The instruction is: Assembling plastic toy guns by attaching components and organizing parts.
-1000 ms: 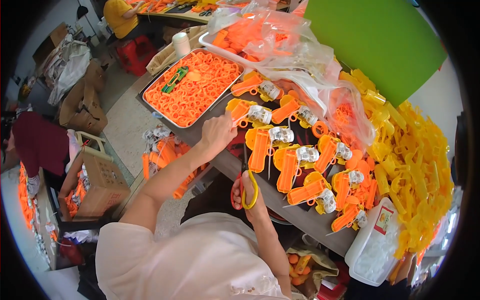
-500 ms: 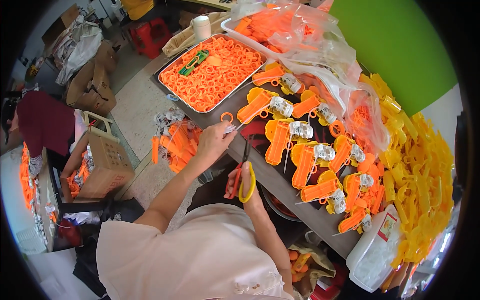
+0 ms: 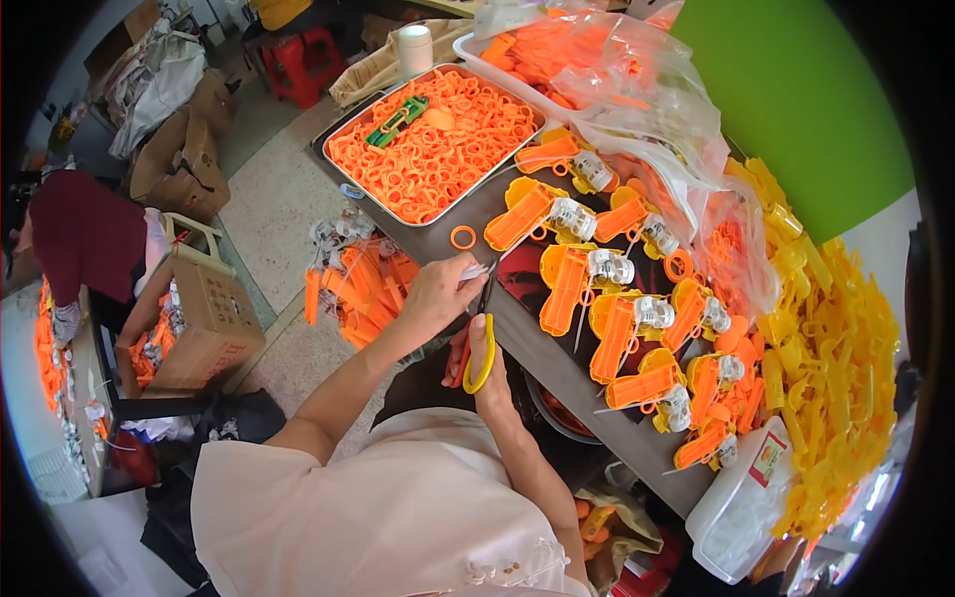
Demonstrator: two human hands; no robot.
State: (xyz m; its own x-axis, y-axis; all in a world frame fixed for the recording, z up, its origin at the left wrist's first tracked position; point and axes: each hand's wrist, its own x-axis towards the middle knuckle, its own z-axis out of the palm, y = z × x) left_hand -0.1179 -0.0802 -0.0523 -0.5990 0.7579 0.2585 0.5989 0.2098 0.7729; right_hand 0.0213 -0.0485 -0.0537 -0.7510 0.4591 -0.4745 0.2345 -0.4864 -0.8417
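Note:
In my left hand (image 3: 436,301) a small white strip-like piece (image 3: 474,271) is pinched; its exact kind is too small to make out. My right hand (image 3: 481,370) grips scissors (image 3: 481,350) with one red and one yellow handle. Their dark blades point up and meet the tips of my left fingers, beside the white piece. An orange ring (image 3: 463,237) lies on the table edge just beyond my left hand. To the right, several orange-and-yellow toy-gun-like assemblies (image 3: 565,289) with clear and silvery parts lie in rows, some with thin white strips sticking out.
A metal tray (image 3: 343,179) full of orange rings stands at the far side, a green tool (image 3: 396,121) on top. Plastic bags (image 3: 647,129) of orange parts and a yellow heap (image 3: 826,368) line the right. Nearer are a white tub (image 3: 731,537) and, leftward, a cardboard box (image 3: 214,328).
My hands have come closer together, and the scissor blades have risen to the white piece at my left fingertips. The whole view has shifted slightly.

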